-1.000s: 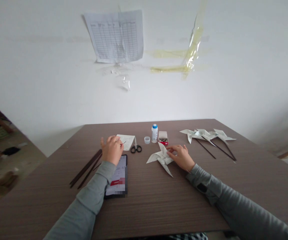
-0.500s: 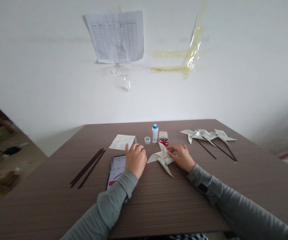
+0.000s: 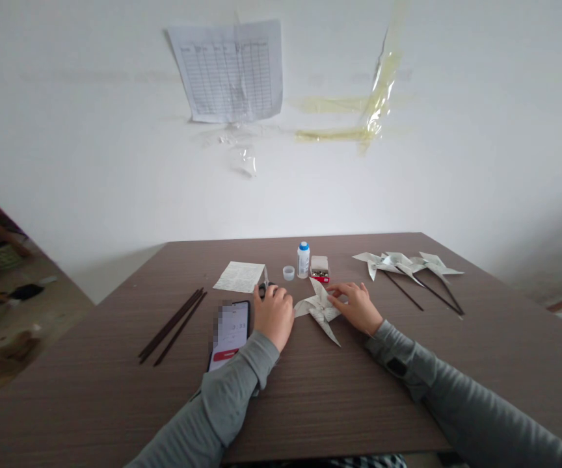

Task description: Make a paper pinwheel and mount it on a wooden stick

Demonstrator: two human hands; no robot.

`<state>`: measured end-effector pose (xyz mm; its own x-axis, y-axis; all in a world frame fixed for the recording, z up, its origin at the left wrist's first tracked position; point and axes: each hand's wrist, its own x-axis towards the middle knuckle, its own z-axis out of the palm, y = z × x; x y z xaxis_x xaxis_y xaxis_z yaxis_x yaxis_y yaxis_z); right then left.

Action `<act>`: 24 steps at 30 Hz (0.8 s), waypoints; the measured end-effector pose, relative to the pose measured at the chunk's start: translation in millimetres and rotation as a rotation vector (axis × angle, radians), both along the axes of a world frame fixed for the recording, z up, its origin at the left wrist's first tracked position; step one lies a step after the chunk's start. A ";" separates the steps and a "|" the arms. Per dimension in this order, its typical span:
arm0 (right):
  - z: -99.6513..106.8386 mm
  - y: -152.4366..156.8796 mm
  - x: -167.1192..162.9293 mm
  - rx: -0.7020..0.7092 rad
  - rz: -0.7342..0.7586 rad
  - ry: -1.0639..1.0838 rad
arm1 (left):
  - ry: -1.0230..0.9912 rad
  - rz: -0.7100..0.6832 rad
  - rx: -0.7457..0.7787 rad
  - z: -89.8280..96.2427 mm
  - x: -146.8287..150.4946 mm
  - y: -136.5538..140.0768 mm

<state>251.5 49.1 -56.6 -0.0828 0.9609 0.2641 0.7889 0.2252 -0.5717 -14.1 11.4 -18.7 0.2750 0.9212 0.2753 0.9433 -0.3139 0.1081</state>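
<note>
A printed-paper pinwheel [image 3: 321,305] lies flat on the brown table, its pointed blades spread. My right hand [image 3: 358,307] grips its right side, thumb and fingers closed at the paper near the centre. On the other side, my left hand [image 3: 274,314] hovers palm down beside the left blade, with fingers loosely bent and apart; their tips are partly hidden. Just behind its fingers shows part of a dark-handled tool, perhaps scissors [image 3: 265,286]. A phone [image 3: 235,328] with a lit screen lies left of this hand, partly covered by the sleeve.
Behind the hands are a square paper sheet [image 3: 239,277], a small clear cup [image 3: 288,273], a blue-capped white bottle [image 3: 303,261] and a red-and-white box [image 3: 319,269] of small pieces. Dark sticks [image 3: 171,327] lie left; pinwheels on sticks [image 3: 401,262] lie right. A wall rises behind.
My left hand has shifted slightly right, nearer the pinwheel, uncovering more of the phone and the dark tool. My right hand stays at the pinwheel.
</note>
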 end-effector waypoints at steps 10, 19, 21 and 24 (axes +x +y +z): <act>-4.2 3.2 -0.8 0.006 0.008 -0.002 | -0.007 0.082 -0.105 17.0 -38.8 -22.7; -2.4 1.4 -5.9 -0.059 0.035 -0.040 | -0.028 0.122 -0.136 6.4 -45.9 -21.1; -0.3 0.3 -8.1 -0.076 0.034 -0.045 | -0.035 0.129 -0.141 7.5 -44.8 -19.9; 3.9 -0.7 -11.8 -0.109 0.032 -0.065 | -0.042 0.139 -0.157 11.4 -41.7 -19.2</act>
<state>239.8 48.4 -52.7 -0.1269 0.9804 0.1510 0.8184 0.1895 -0.5425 -55.8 -7.8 -7.4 0.1336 0.9820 0.1339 0.9699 -0.1573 0.1858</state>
